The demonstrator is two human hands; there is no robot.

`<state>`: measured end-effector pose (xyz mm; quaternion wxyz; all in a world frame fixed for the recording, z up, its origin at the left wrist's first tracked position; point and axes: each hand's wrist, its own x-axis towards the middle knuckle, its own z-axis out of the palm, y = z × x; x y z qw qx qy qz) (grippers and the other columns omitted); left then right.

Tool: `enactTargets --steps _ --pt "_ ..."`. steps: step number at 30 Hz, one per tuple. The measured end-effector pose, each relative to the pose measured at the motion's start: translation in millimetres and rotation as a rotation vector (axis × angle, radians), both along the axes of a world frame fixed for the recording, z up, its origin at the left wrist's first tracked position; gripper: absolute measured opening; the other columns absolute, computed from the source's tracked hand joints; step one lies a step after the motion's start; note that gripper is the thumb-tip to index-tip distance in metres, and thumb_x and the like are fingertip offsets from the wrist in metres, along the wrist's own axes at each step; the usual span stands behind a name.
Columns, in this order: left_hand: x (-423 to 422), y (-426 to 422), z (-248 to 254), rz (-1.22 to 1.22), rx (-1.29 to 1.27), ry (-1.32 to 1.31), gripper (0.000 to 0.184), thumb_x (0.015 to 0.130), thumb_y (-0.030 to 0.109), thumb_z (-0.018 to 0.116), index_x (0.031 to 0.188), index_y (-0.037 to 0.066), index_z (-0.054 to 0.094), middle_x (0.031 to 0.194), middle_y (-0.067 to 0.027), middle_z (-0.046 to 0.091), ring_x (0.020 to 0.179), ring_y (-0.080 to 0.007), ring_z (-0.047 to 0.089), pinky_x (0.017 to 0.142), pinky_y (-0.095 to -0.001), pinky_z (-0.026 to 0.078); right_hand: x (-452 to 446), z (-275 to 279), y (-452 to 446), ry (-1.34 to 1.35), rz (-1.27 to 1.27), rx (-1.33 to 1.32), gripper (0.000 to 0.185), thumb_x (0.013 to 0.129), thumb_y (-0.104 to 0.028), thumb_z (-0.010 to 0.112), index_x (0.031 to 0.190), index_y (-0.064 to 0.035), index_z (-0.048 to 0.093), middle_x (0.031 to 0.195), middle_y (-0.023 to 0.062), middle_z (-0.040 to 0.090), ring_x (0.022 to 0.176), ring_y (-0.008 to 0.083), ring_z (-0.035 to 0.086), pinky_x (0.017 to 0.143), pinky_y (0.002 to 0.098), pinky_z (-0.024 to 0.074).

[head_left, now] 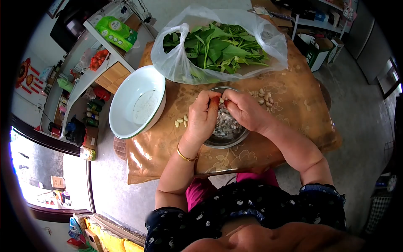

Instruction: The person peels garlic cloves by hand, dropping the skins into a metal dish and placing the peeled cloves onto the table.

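- Bowl (223,144), mid-frame: top partly hidden.
- Left hand (203,116), right hand (247,111): curled, fingertips together, pinching a pale bit (221,101) (mostly covered, hard to identify).

Green packet (115,33) (glossy), red bag (98,60).

Interior of a room. A table (302,101) with a glossy, brown, flower-patterned cover stands on a smooth grey floor (350,138). Left: a white shelving unit (113,77) near a pale wall (37,46) with red decorations (27,75). Lower left: a dark-framed opening (77,178) admitting bright light; nearby, yellow-covered seating (110,233). Upper right: pale shelves (319,24) and a tall grey unit (364,42).
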<state>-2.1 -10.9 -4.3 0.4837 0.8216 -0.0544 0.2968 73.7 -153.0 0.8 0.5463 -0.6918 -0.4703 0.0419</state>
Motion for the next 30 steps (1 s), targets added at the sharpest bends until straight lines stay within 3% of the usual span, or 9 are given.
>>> enactTargets --steps 2,5,8,12,14,17,20,30 --pt "-5.0 -4.8 3.0 -0.003 -0.056 0.095 0.009 0.090 0.000 0.050 0.097 0.000 0.056 0.074 -0.0059 0.058 0.063 -0.0121 0.054 0.059 -0.0240 0.044 -2.3 -0.3 0.5 -0.011 -0.027 0.003 0.006 0.084 -0.003 0.047 0.086 0.0015 0.049 0.072 0.0183 0.053 0.065 0.0267 0.053 0.061 0.0352 0.0420" --pt "-4.0 -5.6 2.9 -0.075 -0.320 0.154 0.011 0.092 0.003 0.047 0.097 0.001 0.056 0.070 -0.0029 0.054 0.055 -0.0084 0.046 0.050 -0.0211 0.038 -2.8 2.5 -0.3 0.095 0.018 0.021 0.006 0.083 -0.004 0.047 0.085 0.0010 0.048 0.069 0.0159 0.051 0.063 0.0233 0.049 0.060 0.0336 0.0414" --pt "-1.4 4.7 1.7 -0.342 -0.907 0.285 0.013 0.094 0.007 0.044 0.097 0.002 0.055 0.068 -0.0010 0.050 0.051 -0.0049 0.037 0.044 -0.0184 0.030 0.6 2.8 -0.6 0.145 0.056 -0.001 0.006 0.082 -0.004 0.047 0.084 0.0008 0.048 0.067 0.0136 0.049 0.061 0.0204 0.045 0.060 0.0323 0.0408" --pt "-2.3 8.3 11.5 -0.308 -1.094 0.332 0.013 0.094 0.011 0.045 0.098 0.001 0.054 0.071 -0.0018 0.049 0.049 -0.0051 0.035 0.042 -0.0175 0.027 1.8 -0.3 -0.1 0.070 0.027 -0.022 0.008 0.082 -0.006 0.050 0.084 0.0011 0.051 0.069 0.0149 0.053 0.063 0.0239 0.052 0.060 0.0340 0.0421" --pt "-2.9 11.6 15.1 -0.301 -1.112 0.336 0.013 0.093 0.012 0.047 0.098 0.002 0.054 0.071 -0.0017 0.049 0.049 -0.0049 0.035 0.042 -0.0172 0.027 0.9 -2.3 0.6 -0.053 0.009 -0.042 0.009 0.082 -0.008 0.053 0.083 0.0009 0.052 0.071 0.0160 0.056 0.064 0.0284 0.056 0.059 0.0367 0.0430" --pt "-2.2 13.9 16.5 -0.294 -1.133 0.329 0.013 0.093 0.013 0.048 0.097 0.002 0.055 0.071 -0.0017 0.049 0.050 -0.0047 0.035 0.042 -0.0167 0.028 1.8 -1.8 -2.0 -0.274 -0.035 -0.303 0.011 0.081 -0.010 0.057 0.079 0.0002 0.053 0.073 0.0167 0.059 0.066 0.0359 0.058 0.057 0.0420 0.0437" --pt "-0.7 15.3 14.6 -0.278 -1.146 0.315 0.013 0.092 0.013 0.049 0.097 0.002 0.056 0.071 -0.0017 0.050 0.050 -0.0048 0.036 0.042 -0.0168 0.028 -1.9 -1.3 -3.3 -0.376 -0.071 -0.332 0.011 0.080 -0.010 0.059 0.079 -0.0019 0.052 0.072 0.0160 0.060 0.065 0.0391 0.057 0.055 0.0449 0.0433" --pt "1.8 14.8 8.4 -0.265 -1.093 0.261 0.012 0.092 0.009 0.048 0.099 0.001 0.056 0.074 -0.0048 0.056 0.051 -0.0058 0.039 0.043 -0.0179 0.030 -1.8 0.5 -0.7 -0.287 -0.067 -0.063 0.007 0.082 -0.001 0.051 0.089 -0.0009 0.048 0.082 0.0188 0.055 0.074 0.0369 0.055 0.062 0.0412 0.0434"
